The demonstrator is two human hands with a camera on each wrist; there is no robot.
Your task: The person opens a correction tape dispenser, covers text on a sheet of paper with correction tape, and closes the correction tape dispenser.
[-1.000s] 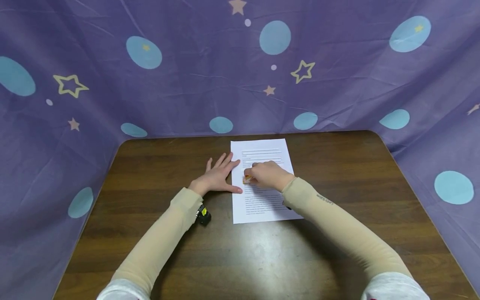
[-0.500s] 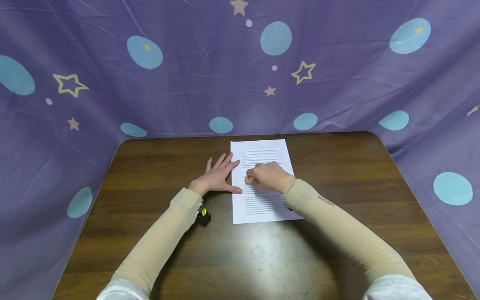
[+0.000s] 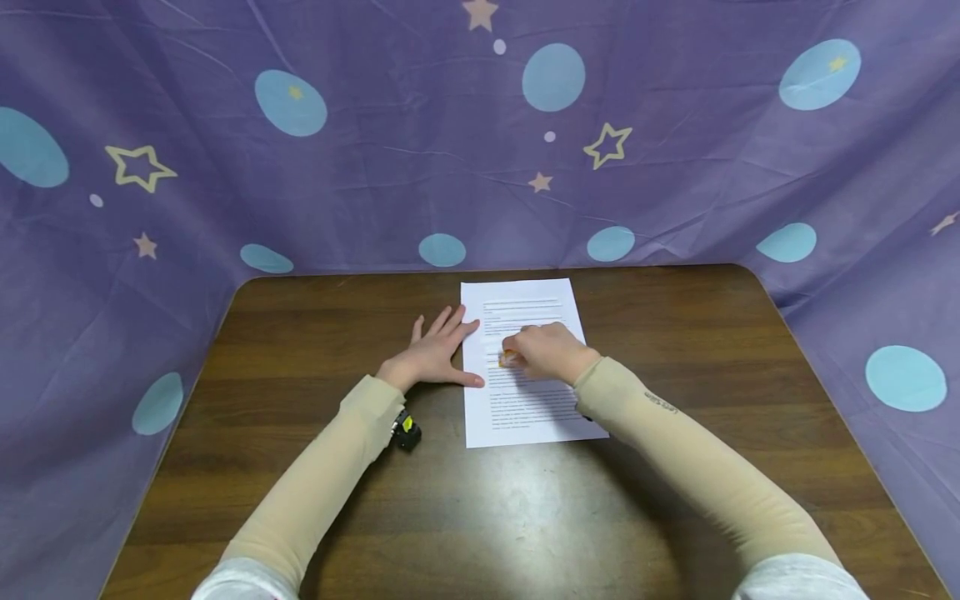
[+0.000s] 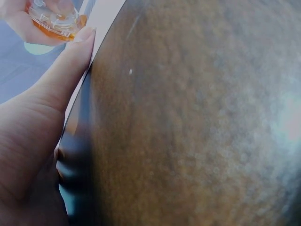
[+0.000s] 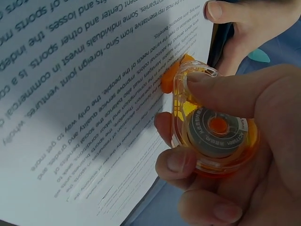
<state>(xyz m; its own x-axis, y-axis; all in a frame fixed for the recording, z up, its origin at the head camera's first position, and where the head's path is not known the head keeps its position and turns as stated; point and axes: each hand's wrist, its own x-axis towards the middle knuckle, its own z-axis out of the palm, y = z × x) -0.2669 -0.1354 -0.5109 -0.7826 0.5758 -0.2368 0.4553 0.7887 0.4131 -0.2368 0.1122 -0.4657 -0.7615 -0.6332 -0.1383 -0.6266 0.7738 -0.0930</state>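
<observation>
A white sheet of paper (image 3: 480, 421) printed with lines of text lies on the wooden table. My right hand (image 3: 553, 352) grips an orange, see-through correction tape dispenser (image 5: 218, 134), thumb on its near side and fingers curled beneath. In the right wrist view its orange tip (image 5: 171, 77) is right at the printed lines. My left hand (image 3: 433, 354) lies spread at the sheet's left edge, with the thumb and a fingertip over the paper. The left wrist view shows the left thumb (image 4: 70, 66) on the paper's margin, close to the dispenser.
The brown wooden table (image 3: 315, 333) extends around the sheet on all sides. A purple curtain (image 3: 360, 183) with blue spots and stars hangs behind and along both sides. A small black camera (image 3: 406, 432) sits at the left wrist.
My right hand has slid a little to the right across the sheet with the correction tape dispenser. The left hand and the paper have stayed in place.
</observation>
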